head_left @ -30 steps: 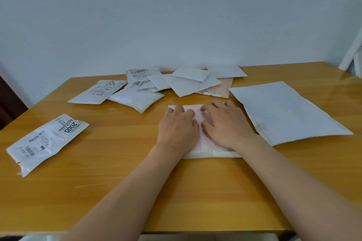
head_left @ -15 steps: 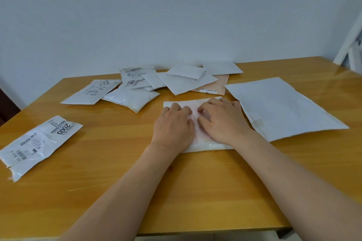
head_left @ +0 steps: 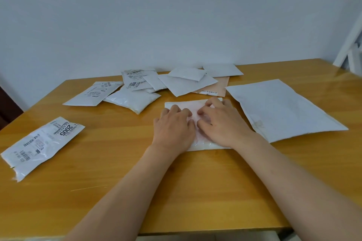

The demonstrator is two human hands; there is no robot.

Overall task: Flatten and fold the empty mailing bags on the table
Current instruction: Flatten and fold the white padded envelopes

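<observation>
A small white and pale pink mailing bag (head_left: pixel 186 103) lies flat in the middle of the wooden table (head_left: pixel 117 172). My left hand (head_left: pixel 173 127) and my right hand (head_left: pixel 223 123) lie side by side on top of it, palms down, pressing it onto the table. The fingers are slightly bent, the fingertips near the bag's far edge. Most of the bag is hidden under the hands. A large flat white mailing bag (head_left: pixel 280 109) lies just to the right of my right hand.
A pile of several white bags and one tan bag (head_left: pixel 176 82) lies at the far middle of the table. A labelled bag marked 2005 (head_left: pixel 41 145) lies near the left edge. A white frame (head_left: pixel 350 49) leans at the far right.
Both hands have stayed on the small bag, shifting only slightly on its surface. The camera view has tilted a little.
</observation>
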